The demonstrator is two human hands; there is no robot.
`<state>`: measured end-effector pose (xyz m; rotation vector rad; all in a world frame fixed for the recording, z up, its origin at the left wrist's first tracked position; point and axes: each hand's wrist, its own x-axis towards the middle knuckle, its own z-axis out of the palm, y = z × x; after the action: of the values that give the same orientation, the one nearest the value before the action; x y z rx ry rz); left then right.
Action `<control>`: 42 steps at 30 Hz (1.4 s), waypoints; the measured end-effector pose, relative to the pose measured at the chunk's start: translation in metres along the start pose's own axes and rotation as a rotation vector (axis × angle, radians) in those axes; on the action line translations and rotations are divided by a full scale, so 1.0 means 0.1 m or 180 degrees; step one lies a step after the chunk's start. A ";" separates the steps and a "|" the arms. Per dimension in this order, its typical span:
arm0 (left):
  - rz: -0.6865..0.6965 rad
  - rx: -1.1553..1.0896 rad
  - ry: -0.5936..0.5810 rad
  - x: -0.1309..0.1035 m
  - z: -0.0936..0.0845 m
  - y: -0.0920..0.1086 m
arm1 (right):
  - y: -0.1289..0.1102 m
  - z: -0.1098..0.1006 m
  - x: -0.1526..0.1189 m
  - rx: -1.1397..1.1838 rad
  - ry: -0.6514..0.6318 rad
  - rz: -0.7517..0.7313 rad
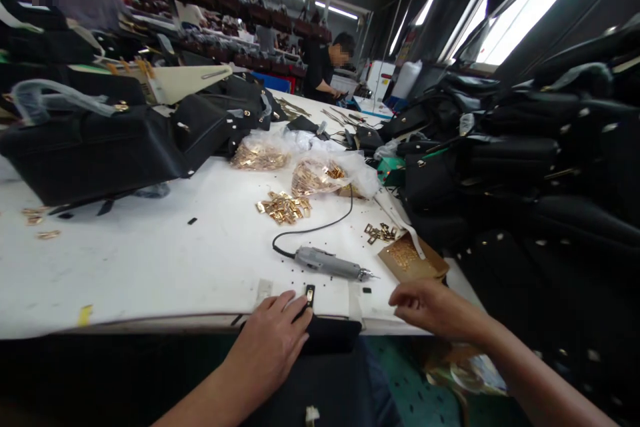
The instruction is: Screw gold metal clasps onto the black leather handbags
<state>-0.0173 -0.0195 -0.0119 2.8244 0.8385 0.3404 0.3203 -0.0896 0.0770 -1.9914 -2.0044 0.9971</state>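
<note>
The left hand's (280, 332) bent fingers touch the black strap (310, 296) at the table's (150, 273) edge, grip unclear; the right hand (417, 301) curls beside a cardboard tray (439, 269), contents untellable; an electric screwdriver (327, 261) lies just beyond the strap, before piled gold hardware (284, 207)

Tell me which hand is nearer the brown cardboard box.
Right. The right hand is just on the near side of the brown cardboard box; the left hand is farther off to its left, by the table's front edge.
</note>
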 end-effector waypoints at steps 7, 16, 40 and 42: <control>-0.0042 0.0075 -0.0016 -0.02 0.04 -0.01 | 0.13 -0.41 1.06 -0.1133 0.1193 0.0704; -0.0094 0.0042 0.0008 -0.02 0.04 0.00 | 0.44 -0.35 1.62 -0.1023 0.1107 0.1131; -0.0113 -0.0057 0.0044 -0.05 -0.07 0.10 | -0.77 0.95 0.79 -0.0199 0.1230 -0.1370; -0.0123 -0.0056 0.0045 -0.05 -0.06 0.10 | -0.75 1.05 0.79 -0.0067 0.1016 -0.1366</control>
<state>-0.0178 -0.0300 -0.0042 2.7887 0.8875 0.3606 0.1927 -0.0446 0.0099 -1.5087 -2.1252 0.5291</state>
